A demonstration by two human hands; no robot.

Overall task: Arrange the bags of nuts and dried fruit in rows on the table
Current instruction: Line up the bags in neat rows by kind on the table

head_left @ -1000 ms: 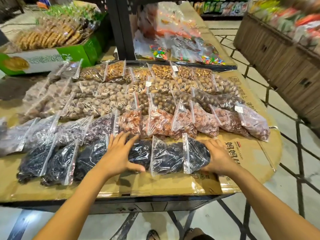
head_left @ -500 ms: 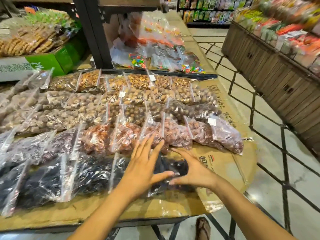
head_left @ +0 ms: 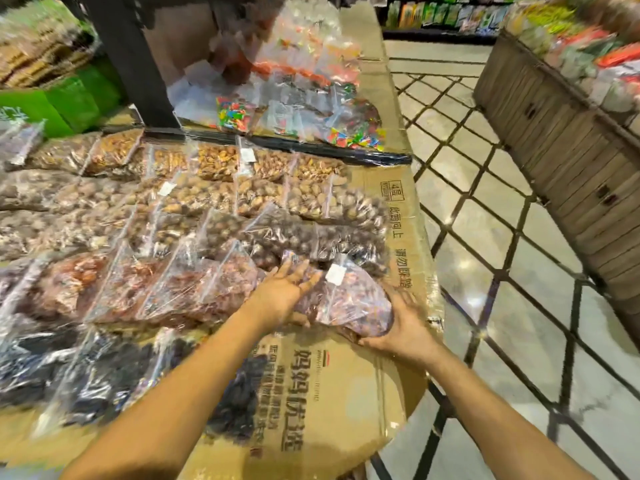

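Clear zip bags of nuts and dried fruit lie in rows on a cardboard-covered table [head_left: 346, 393]. The rows run from pale nuts [head_left: 221, 161] at the back, through brown nuts [head_left: 263, 233] and reddish fruit [head_left: 194, 289], to dark fruit [head_left: 104, 372] at the front. At the right end of the reddish row lies a bag of reddish-brown fruit [head_left: 356, 306] with a white label. My left hand [head_left: 284, 292] lies flat on this bag's left part. My right hand [head_left: 405, 327] cups its lower right corner.
Bags of bright sweets [head_left: 304, 123] lie behind the rows next to a dark post [head_left: 131, 60]. A green carton [head_left: 62, 102] stands at the back left. On the right, a tiled aisle [head_left: 502, 237] runs along a wooden display counter [head_left: 571, 140]. The table's right edge is close to my right hand.
Both hands left the dark fruit bags in the front row and moved up and right to the end bag of the reddish row. The view has swung right.
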